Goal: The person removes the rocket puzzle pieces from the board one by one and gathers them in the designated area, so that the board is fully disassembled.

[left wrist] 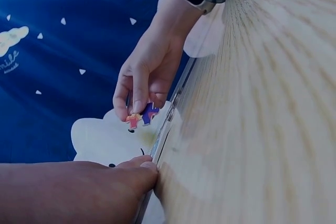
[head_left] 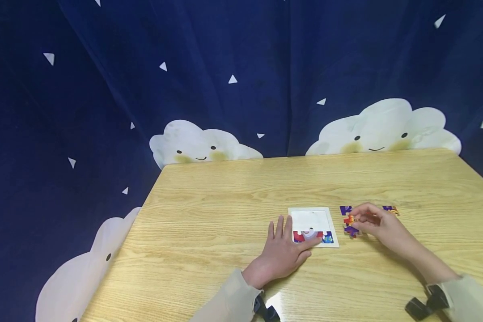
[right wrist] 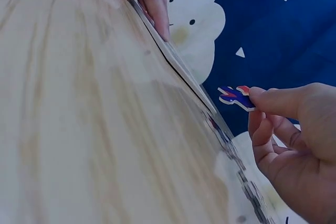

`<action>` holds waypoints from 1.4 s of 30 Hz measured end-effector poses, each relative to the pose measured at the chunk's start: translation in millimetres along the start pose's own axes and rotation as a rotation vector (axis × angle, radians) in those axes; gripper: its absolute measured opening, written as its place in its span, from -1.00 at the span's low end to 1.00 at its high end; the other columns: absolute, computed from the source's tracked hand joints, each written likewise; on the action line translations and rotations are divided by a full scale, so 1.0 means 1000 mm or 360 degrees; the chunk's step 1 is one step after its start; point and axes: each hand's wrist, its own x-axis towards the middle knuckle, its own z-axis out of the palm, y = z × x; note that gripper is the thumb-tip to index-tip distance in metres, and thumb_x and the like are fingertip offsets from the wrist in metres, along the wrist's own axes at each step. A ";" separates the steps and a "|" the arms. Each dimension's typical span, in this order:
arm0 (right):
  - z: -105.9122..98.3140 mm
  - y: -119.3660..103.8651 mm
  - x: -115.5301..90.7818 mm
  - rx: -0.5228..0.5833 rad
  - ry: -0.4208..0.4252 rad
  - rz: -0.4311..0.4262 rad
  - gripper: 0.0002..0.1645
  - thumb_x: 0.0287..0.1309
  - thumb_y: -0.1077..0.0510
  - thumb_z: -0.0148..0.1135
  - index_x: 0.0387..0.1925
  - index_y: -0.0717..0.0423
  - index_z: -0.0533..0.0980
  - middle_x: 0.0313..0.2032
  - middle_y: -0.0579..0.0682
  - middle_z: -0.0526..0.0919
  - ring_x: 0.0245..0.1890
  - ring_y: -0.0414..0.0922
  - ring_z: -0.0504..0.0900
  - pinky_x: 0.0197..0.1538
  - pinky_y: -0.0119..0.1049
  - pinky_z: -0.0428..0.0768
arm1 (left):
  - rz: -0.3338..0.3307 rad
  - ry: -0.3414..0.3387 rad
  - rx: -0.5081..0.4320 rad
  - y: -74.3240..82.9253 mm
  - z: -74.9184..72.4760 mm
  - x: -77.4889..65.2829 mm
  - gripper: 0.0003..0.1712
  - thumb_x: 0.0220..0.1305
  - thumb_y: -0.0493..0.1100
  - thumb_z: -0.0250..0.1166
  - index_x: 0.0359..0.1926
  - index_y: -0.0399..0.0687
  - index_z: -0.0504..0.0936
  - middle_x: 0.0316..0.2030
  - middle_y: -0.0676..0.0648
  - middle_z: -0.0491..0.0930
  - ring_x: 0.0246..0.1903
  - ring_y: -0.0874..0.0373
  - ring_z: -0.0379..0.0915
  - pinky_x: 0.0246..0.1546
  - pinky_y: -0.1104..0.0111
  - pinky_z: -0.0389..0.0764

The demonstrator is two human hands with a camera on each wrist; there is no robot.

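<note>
A: Left hand [head_left: 279, 257]?
B: Released, not grasping. Fingers are spread; one extends across the fitted pieces [head_left: 327, 238] in the lower part of the puzzle tray [head_left: 307, 219].

A: State of the tray?
B: White-rimmed, lying flat on the wooden table [head_left: 209, 214]. A single row of pieces fills its bottom edge; the area above shows white backing.

A: Right hand [head_left: 386, 229]?
B: Grasping. Thumb and fingers pinch one purple-and-red puzzle piece [right wrist: 235, 97]. The right wrist view shows this piece raised, apart from the table surface.

A: Position relative to the tray?
B: Right of it, among the loose pieces [head_left: 390, 209], near the tray but not touching it. Loose count: cannot tell; the hand covers part of the group.

A: Surroundings?
B: Dark blue curtain [head_left: 225, 36] behind the table, printed with white triangles and smiling clouds [head_left: 386, 127]. Pale sleeves [head_left: 227, 299] on both arms, a black device [head_left: 428, 302] at each wrist.
</note>
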 end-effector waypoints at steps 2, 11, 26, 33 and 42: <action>-0.003 0.002 -0.002 0.0005 0.0007 0.0018 -0.69 0.21 0.17 0.31 -0.02 0.13 0.53 -0.21 -0.30 0.59 -0.25 -0.41 0.58 -0.22 -0.52 0.59 | 0.0004 0.0005 0.0007 0.000 0.000 0.000 -0.49 0.52 0.25 -0.28 0.42 0.84 -0.07 0.53 -0.33 -0.11 0.52 -0.31 -0.20 0.45 -0.18 0.05; -0.019 0.015 -0.011 0.0004 0.0061 0.0084 -0.69 0.23 0.17 0.29 -0.02 0.17 0.52 -0.13 -0.53 0.54 -0.17 -0.59 0.58 -0.26 -0.56 0.59 | 0.0009 0.0015 0.0021 0.000 0.000 -0.001 -0.48 0.52 0.25 -0.28 0.42 0.83 -0.07 0.53 -0.33 -0.12 0.52 -0.31 -0.19 0.44 -0.18 0.05; -0.047 0.034 -0.025 0.0039 0.0077 0.0139 -0.66 0.31 0.19 0.21 0.07 0.21 0.50 -0.10 -0.55 0.51 -0.12 -0.69 0.53 -0.20 -0.67 0.55 | 0.0021 0.0028 -0.0006 0.000 -0.001 -0.001 -0.49 0.53 0.25 -0.28 0.42 0.81 -0.04 0.53 -0.34 -0.12 0.52 -0.32 -0.20 0.44 -0.19 0.06; -0.059 0.041 -0.031 0.0020 0.0120 0.0211 -0.71 0.32 0.13 0.21 0.04 0.06 0.54 -0.08 -0.63 0.47 -0.14 -0.72 0.52 -0.22 -0.67 0.56 | 0.0011 0.0021 -0.0029 0.000 0.000 -0.001 -0.49 0.53 0.25 -0.28 0.42 0.82 -0.04 0.53 -0.33 -0.14 0.53 -0.31 -0.22 0.44 -0.19 0.04; -0.069 0.050 -0.035 -0.0059 0.0191 0.0209 -0.66 0.29 0.13 0.24 0.05 0.17 0.53 -0.16 -0.73 0.51 -0.19 -0.74 0.52 -0.24 -0.74 0.49 | 0.0005 0.0004 -0.0036 0.001 -0.002 -0.001 -0.50 0.53 0.24 -0.27 0.41 0.82 -0.01 0.53 -0.33 -0.14 0.53 -0.30 -0.23 0.45 -0.19 0.02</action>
